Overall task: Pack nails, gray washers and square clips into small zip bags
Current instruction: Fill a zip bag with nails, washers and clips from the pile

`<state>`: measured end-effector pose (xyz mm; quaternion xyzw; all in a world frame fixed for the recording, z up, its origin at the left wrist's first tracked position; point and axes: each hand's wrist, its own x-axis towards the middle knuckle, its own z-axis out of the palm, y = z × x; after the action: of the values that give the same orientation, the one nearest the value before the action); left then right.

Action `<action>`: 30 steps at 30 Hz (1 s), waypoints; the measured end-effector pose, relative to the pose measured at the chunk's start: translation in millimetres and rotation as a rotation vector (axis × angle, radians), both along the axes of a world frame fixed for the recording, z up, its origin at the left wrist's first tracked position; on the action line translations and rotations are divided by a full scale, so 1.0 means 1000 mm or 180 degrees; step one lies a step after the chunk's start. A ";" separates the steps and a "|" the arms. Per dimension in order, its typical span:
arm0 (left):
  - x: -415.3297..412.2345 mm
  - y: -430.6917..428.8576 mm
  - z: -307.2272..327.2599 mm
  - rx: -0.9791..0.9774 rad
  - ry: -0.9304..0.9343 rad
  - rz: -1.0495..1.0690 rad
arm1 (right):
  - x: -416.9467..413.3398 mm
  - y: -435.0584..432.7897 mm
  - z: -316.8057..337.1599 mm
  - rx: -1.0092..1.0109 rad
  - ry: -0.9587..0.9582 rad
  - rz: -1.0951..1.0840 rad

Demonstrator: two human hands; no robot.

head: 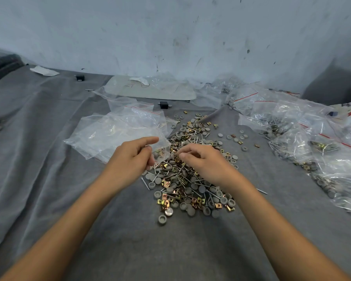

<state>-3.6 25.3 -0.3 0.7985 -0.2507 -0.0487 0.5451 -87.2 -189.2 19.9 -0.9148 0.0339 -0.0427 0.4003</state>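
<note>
The mixed pile [182,183] of nails, gray washers and brass square clips lies on gray cloth [49,159]. At the pile's left edge the left hand [130,157] pinches a small zip bag [160,152] holding a few pieces. The right hand [203,161] hovers over the pile, fingertips curled together; whether they hold a piece cannot be told. Empty bags [114,132] lie left of the pile, filled bags [292,134] to its right.

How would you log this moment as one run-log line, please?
phase: packing | left hand: holds small zip bag | right hand: pinched beside it, held part unclear | parts pile: beneath both hands
</note>
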 end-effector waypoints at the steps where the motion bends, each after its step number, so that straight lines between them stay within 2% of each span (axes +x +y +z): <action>1: 0.000 0.000 0.000 0.0001 0.0007 -0.0021 | 0.000 -0.001 0.000 0.0152 -0.0026 -0.0040; 5: 0.001 -0.002 -0.001 -0.0011 0.0056 -0.0064 | -0.001 0.002 0.005 0.0904 -0.0232 -0.0131; 9: -0.001 -0.002 0.000 0.0000 0.0055 -0.0098 | 0.001 0.013 0.014 0.1131 -0.0322 0.0024; 19: -0.005 -0.003 0.001 -0.0028 0.0060 -0.0170 | 0.012 0.035 0.022 0.0478 -0.0356 0.0329; 25: -0.002 -0.003 0.000 -0.0119 0.0093 -0.0191 | 0.015 0.033 0.024 0.0177 -0.0581 0.0137; 30: 0.000 0.000 0.000 -0.0266 0.0177 -0.0087 | 0.011 0.028 0.022 0.0492 -0.0565 -0.0075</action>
<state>-3.7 25.1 -0.1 0.7699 -0.2481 -0.0678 0.5841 -76.0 -160.9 41.5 -0.8733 0.0122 -0.1254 0.4706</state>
